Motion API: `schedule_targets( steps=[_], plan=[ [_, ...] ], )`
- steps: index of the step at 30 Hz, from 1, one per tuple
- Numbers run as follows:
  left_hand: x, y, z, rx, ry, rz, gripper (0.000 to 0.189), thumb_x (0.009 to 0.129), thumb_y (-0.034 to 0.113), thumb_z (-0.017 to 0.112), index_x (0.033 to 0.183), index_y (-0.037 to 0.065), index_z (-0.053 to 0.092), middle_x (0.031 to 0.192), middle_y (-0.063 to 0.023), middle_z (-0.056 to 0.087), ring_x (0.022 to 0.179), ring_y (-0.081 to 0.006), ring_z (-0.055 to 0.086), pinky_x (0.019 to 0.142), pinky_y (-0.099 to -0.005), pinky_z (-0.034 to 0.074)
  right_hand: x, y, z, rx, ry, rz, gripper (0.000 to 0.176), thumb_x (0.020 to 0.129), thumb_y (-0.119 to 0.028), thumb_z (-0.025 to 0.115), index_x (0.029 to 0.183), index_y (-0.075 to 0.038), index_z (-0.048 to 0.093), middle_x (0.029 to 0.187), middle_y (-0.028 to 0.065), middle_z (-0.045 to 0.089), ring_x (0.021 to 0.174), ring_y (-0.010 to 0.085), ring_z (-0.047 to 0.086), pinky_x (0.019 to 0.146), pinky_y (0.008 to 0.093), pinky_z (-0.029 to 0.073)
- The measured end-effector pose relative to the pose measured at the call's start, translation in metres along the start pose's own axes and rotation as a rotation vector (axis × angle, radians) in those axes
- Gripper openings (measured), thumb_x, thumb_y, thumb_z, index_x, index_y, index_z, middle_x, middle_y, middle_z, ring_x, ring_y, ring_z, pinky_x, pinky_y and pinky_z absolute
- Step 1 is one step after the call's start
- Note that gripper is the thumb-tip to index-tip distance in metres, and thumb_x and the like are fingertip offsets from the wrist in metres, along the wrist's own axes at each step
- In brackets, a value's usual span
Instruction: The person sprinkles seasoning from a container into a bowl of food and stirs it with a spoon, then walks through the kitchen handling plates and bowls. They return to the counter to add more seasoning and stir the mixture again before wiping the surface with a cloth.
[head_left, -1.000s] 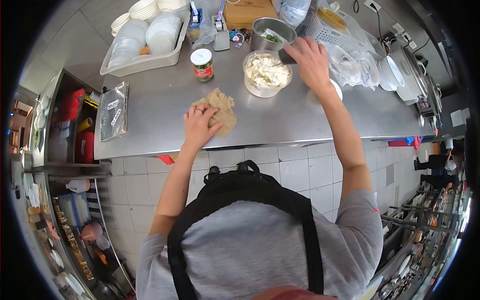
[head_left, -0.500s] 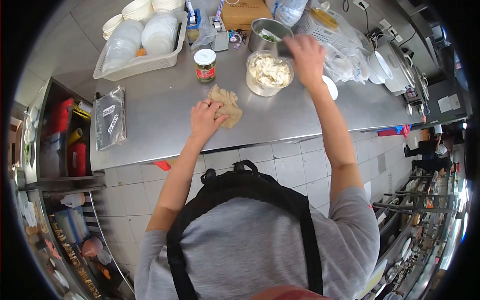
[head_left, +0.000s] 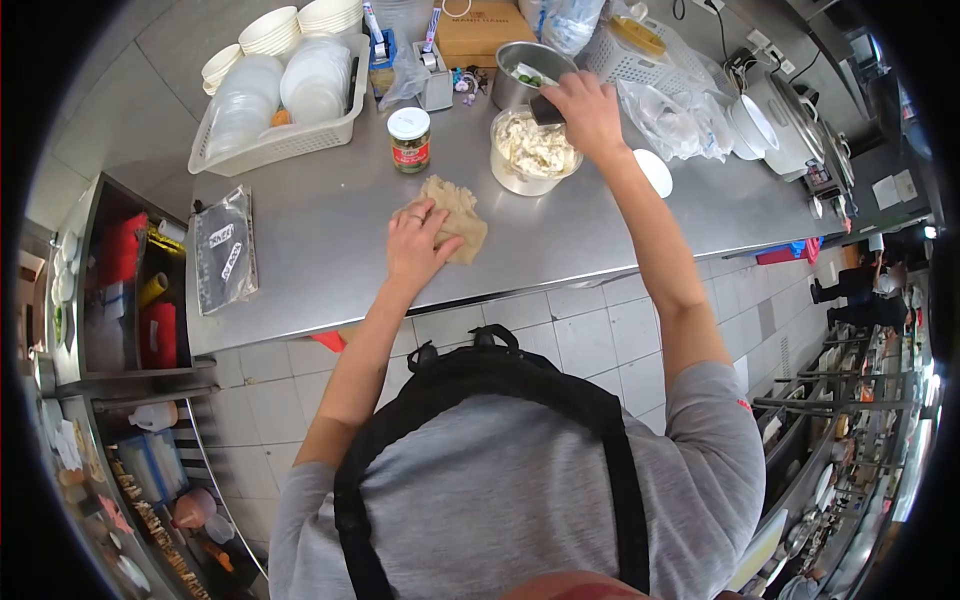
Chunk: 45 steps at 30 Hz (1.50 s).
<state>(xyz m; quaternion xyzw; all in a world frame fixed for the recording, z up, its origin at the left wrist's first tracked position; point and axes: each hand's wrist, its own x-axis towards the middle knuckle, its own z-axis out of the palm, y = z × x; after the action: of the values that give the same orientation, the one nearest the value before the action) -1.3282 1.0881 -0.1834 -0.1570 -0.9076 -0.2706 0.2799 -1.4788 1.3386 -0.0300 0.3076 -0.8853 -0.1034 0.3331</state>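
Observation:
My left hand [head_left: 415,243] lies flat on a crumpled beige cloth [head_left: 457,222] on the steel table, thumb and fingers apart. At the upper right, my right hand [head_left: 586,112] grips a small dark, block-like object [head_left: 546,110], whose kind I cannot tell. It is over the rim of a clear round tub [head_left: 528,187] filled with a creamy white, lumpy mixture [head_left: 535,145]. Behind the tub stands a metal pot [head_left: 508,88] with green pieces inside. A jar [head_left: 409,140] with a white lid and red label stands left of the tub.
A white basket [head_left: 270,145] of plastic lids and bowls stands at the back left. A plastic sleeve of labelled sheets [head_left: 225,245] lies on the left. Beside my right forearm is a white round lid [head_left: 653,173]. Plastic bags [head_left: 670,120] and white bowls [head_left: 752,128] sit farther right.
My right hand has moved slightly left and down, bringing the dark object lower over the tub's rim. My left hand's fingers lie flatter on the cloth. The view has shifted a little.

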Motion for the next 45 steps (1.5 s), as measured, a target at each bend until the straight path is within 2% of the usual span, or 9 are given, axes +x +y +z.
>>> schedule_targets(
  steps=[3,6,10,18,22,26,30,39,45],
  plan=[
    [0.000,0.001,0.000,-0.013,-0.042,-0.025,0.047,0.066,0.035,0.074,0.103,0.007,0.063,0.116,-0.0116,0.055,0.110,-0.0281,0.049,0.093,-0.0410,0.035,-0.006,-0.007,-0.022,0.090,0.188,0.243,0.049,0.064,0.001,0.059,0.108,-0.021,0.058,0.105,0.0013,0.054,0.104,0.0241,0.048,0.078,0.0389,0.038],
    [0.001,0.003,-0.001,0.012,-0.039,-0.004,0.049,0.067,0.035,0.074,0.105,0.007,0.062,0.117,-0.0129,0.054,0.112,-0.0296,0.049,0.095,-0.0417,0.035,-0.018,-0.004,-0.013,0.115,0.000,-0.011,0.048,0.066,-0.001,0.058,0.108,-0.022,0.059,0.106,0.0021,0.053,0.107,0.0255,0.047,0.080,0.0411,0.037],
    [0.001,-0.001,0.003,-0.008,-0.041,0.014,0.051,0.066,0.035,0.074,0.106,0.006,0.061,0.118,-0.0128,0.054,0.112,-0.0300,0.048,0.095,-0.0425,0.035,-0.007,-0.006,-0.022,0.231,0.235,0.216,0.046,0.066,0.000,0.057,0.106,-0.021,0.059,0.104,0.0024,0.053,0.104,0.0264,0.047,0.078,0.0405,0.036],
    [0.003,0.000,0.000,-0.043,-0.040,-0.007,0.050,0.066,0.036,0.074,0.103,0.006,0.062,0.114,-0.0146,0.056,0.111,-0.0315,0.048,0.095,-0.0431,0.035,0.006,0.001,0.009,0.016,-0.048,-0.064,0.041,0.069,-0.004,0.058,0.106,-0.022,0.058,0.103,0.0019,0.052,0.104,0.0247,0.047,0.078,0.0398,0.036],
    [0.004,-0.002,0.001,-0.044,-0.046,0.005,0.050,0.066,0.036,0.074,0.104,0.006,0.062,0.114,-0.0144,0.055,0.111,-0.0311,0.049,0.096,-0.0427,0.035,0.014,0.004,-0.013,0.062,0.219,0.208,0.045,0.066,-0.002,0.060,0.107,-0.023,0.058,0.104,0.0025,0.052,0.107,0.0245,0.046,0.080,0.0411,0.037],
    [0.000,-0.002,0.002,-0.043,-0.058,-0.001,0.049,0.066,0.036,0.074,0.104,0.006,0.062,0.115,-0.0138,0.055,0.111,-0.0309,0.048,0.096,-0.0426,0.035,0.004,0.015,0.007,0.025,0.037,-0.050,0.047,0.066,-0.001,0.059,0.108,-0.022,0.058,0.106,0.0027,0.052,0.106,0.0255,0.046,0.080,0.0412,0.036],
    [0.003,-0.001,0.001,-0.063,-0.038,-0.012,0.050,0.066,0.036,0.074,0.104,0.006,0.062,0.115,-0.0136,0.055,0.112,-0.0312,0.047,0.096,-0.0427,0.035,0.008,0.006,-0.026,0.068,0.272,0.196,0.048,0.065,-0.002,0.058,0.108,-0.023,0.056,0.103,0.0026,0.052,0.106,0.0244,0.047,0.079,0.0399,0.037],
    [0.003,-0.001,0.001,-0.037,-0.049,-0.012,0.050,0.066,0.036,0.075,0.104,0.007,0.062,0.116,-0.0125,0.055,0.112,-0.0317,0.047,0.095,-0.0425,0.035,0.002,0.007,-0.002,0.046,0.020,-0.117,0.051,0.063,0.002,0.058,0.109,-0.019,0.057,0.103,0.0036,0.052,0.104,0.0254,0.047,0.081,0.0400,0.037],
    [0.001,-0.002,0.003,-0.052,-0.024,-0.013,0.050,0.064,0.036,0.075,0.104,0.008,0.063,0.115,-0.0118,0.055,0.112,-0.0315,0.047,0.095,-0.0426,0.036,0.004,0.012,-0.011,0.074,0.143,-0.016,0.043,0.066,-0.003,0.058,0.104,-0.022,0.057,0.098,0.0020,0.052,0.100,0.0239,0.048,0.074,0.0389,0.037]
  ],
)
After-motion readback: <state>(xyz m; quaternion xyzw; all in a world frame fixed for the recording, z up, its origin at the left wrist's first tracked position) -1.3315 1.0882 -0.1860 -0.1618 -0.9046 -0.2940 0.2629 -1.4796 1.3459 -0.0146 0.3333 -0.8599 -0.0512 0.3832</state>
